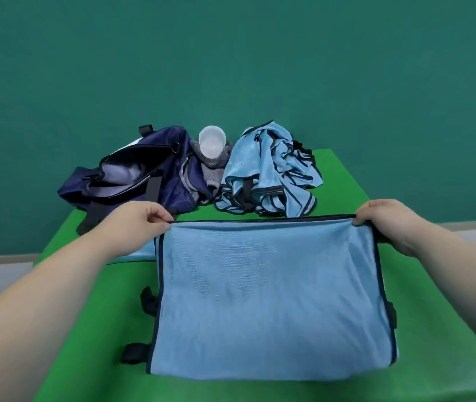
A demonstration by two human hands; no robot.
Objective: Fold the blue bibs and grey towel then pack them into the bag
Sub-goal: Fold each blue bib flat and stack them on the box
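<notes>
A light blue bib point(271, 297) with dark trim lies spread flat on the green table point(109, 329) in front of me. My left hand point(141, 221) pinches its far left corner. My right hand point(387, 219) grips its far right corner. Between the two hands the far edge is stretched straight. Behind it, a crumpled pile of blue bibs point(271, 169) sits at the back right. The dark navy bag point(135, 175) lies open at the back left. A grey towel point(210, 166) is bunched between the bag and the pile.
A clear plastic cup point(212, 142) lies on the grey towel, its mouth toward me. Black straps point(148, 300) stick out from the bib's left side. The table's edges fall away at left and right, with a green wall behind.
</notes>
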